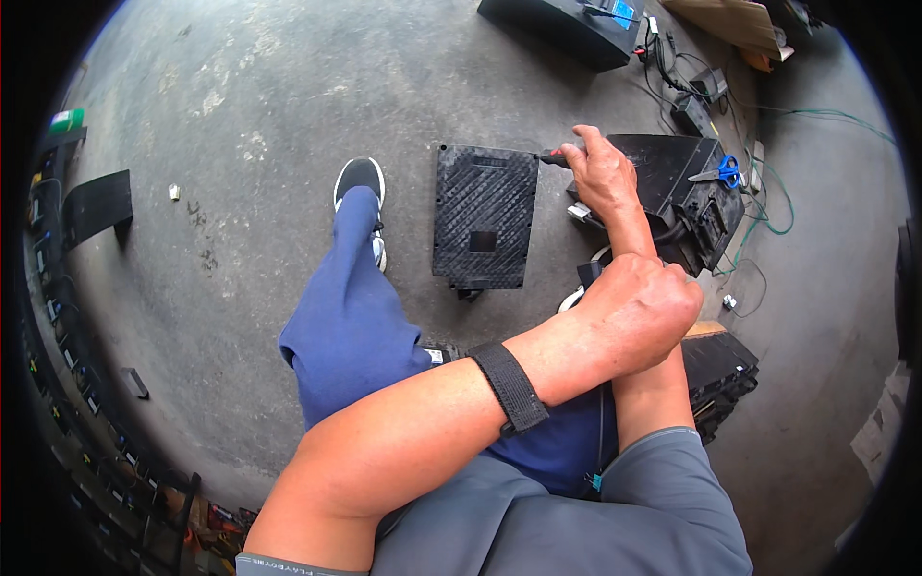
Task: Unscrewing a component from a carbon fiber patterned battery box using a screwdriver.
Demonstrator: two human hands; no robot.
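Observation:
My left arm, with a black woven wristband (509,387), reaches across to the right. My left hand (653,312) is closed in a fist over my right forearm, its fingertips turned out of sight. Beyond it, my right hand (605,175) has its index finger stretched out and its other fingers curled. A slim red and black tool (554,158) pokes out from beneath its thumb, most of it hidden, its kind unclear. That tool points at the upper right corner of a flat black ribbed case (485,216), which lies on the floor between my feet.
Blue-handled scissors (727,173) lie on a black case (663,158) to the right. Cables and adapters (709,86) lie beyond it. A large black box (567,29) stands at the top. Dark racking (72,384) runs along the left edge.

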